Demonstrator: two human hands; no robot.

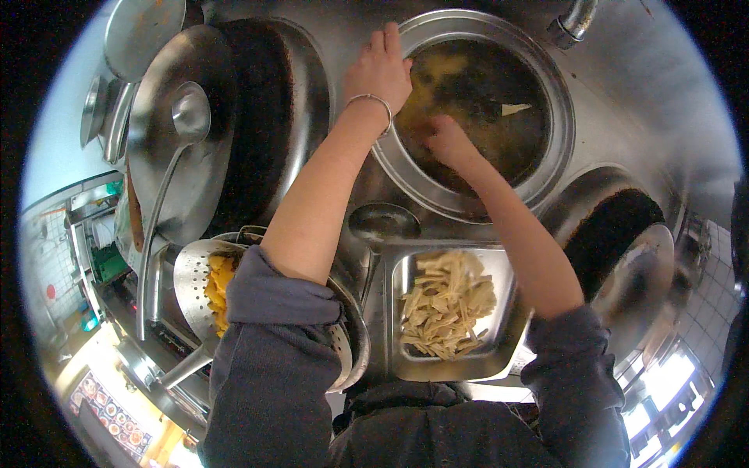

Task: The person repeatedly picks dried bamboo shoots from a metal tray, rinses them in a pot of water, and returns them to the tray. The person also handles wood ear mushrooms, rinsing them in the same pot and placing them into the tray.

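A large round steel pot [560, 152] holds dark, murky liquid [485, 152], with a yellowish patch at its left and a pale, pointed strip [515, 109] at its right. My left hand [379, 73], with a bracelet at the wrist, is at the pot's left rim, fingers apart and nothing visible in it. Over the left part of the liquid is my right hand [450, 140]; its fingertips are blurred, so what they touch is unclear. Nearer my body, a rectangular steel pan [503, 345] contains pale cut strips of food [447, 304].
Left of the pot are a large dark wok [263, 117] and a steel ladle [190, 114]. A perforated strainer [190, 275] with yellow food pieces [219, 281] is beneath my left arm. Another ladle [384, 222] lies between pot and pan. A blackened wok [614, 234] stands right; a faucet [573, 26] overhangs the back.
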